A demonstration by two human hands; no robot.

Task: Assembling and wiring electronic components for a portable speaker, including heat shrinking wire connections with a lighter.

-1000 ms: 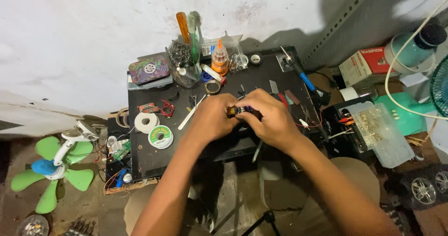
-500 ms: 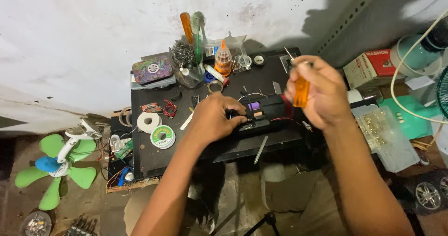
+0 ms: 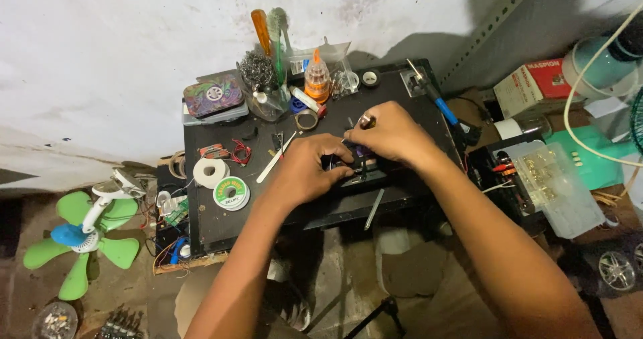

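Both my hands meet at the middle of a black work board [image 3: 214, 225]. My left hand [image 3: 305, 173] pinches a small black device [image 3: 358, 173] that lies on the board and holds it down. My right hand [image 3: 396, 137] is closed around a screwdriver [image 3: 366, 120]; only the butt end of it shows above the fingers, and its tip points down at the device. The fingers hide most of the device and the tip.
On the board lie a green solder reel [image 3: 232, 193], a white tape roll [image 3: 209, 173], red wires [image 3: 236, 153], an orange glue bottle [image 3: 317, 78] and a blue-handled soldering iron [image 3: 439, 101]. A clear parts box [image 3: 559, 188] sits to the right, a green fan [image 3: 80, 240] to the left.
Half a second ago my right hand was raised to the right with an orange-handled screwdriver. It has come back down onto the device beside my left hand, which stayed put.
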